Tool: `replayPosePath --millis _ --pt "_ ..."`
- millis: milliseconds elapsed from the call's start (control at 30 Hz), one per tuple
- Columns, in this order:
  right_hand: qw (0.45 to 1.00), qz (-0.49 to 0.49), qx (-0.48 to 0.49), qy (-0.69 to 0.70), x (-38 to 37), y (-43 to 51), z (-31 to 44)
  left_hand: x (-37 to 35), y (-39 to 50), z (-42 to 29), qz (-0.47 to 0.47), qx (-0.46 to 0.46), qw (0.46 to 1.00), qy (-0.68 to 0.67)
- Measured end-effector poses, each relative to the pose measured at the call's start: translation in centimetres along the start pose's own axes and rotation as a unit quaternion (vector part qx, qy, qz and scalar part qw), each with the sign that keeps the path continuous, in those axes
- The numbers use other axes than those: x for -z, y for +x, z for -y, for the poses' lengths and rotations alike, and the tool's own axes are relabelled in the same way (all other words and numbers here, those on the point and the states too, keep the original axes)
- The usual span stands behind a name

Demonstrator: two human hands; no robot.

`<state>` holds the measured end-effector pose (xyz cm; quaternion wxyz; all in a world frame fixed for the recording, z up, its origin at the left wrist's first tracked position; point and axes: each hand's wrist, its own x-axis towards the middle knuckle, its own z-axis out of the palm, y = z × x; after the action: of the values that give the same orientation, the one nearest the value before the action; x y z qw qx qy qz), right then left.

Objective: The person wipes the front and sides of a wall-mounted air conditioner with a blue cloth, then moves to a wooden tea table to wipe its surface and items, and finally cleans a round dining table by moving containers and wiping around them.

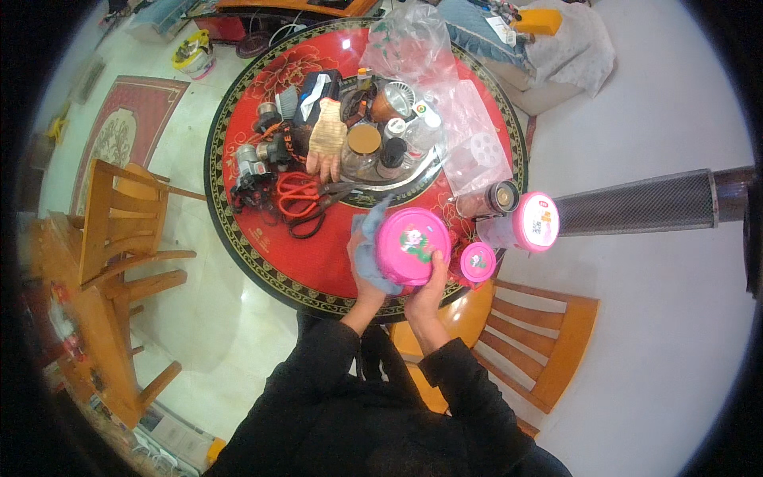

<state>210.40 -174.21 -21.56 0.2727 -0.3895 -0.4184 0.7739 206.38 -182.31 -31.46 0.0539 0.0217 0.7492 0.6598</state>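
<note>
Between my two hands is a container with a pink lid [413, 247], held above the near edge of the round table. My left hand [365, 280] presses a blue-grey cloth [371, 256] against its left side; the cloth hides most of the fingers. On the container's right side lies my right hand [430, 292], thumb up on the lid's rim. Just to the right is a smaller pink lid [477, 262]. Beyond it stand a plastic tub with a pink-rimmed white lid [536, 222] and a dark-lidded jar [484, 200].
Red-handled scissors [298, 194], camera-like devices [253, 167] and a knitted glove [328, 128] lie at the table's left. Several jars, one gold-lidded [363, 139], stand mid-table. Clear plastic bags [471, 131] cover the far right. Wooden chairs stand left [122, 223] and right [551, 340].
</note>
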Motion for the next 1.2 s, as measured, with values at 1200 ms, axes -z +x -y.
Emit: replayPosePath --millis 1200 --pt "0.934 0.119 0.055 -0.332 0.0 -2.3 3.8 3.2 11.1 0.4 0.420 0.222 0.875 -0.095"
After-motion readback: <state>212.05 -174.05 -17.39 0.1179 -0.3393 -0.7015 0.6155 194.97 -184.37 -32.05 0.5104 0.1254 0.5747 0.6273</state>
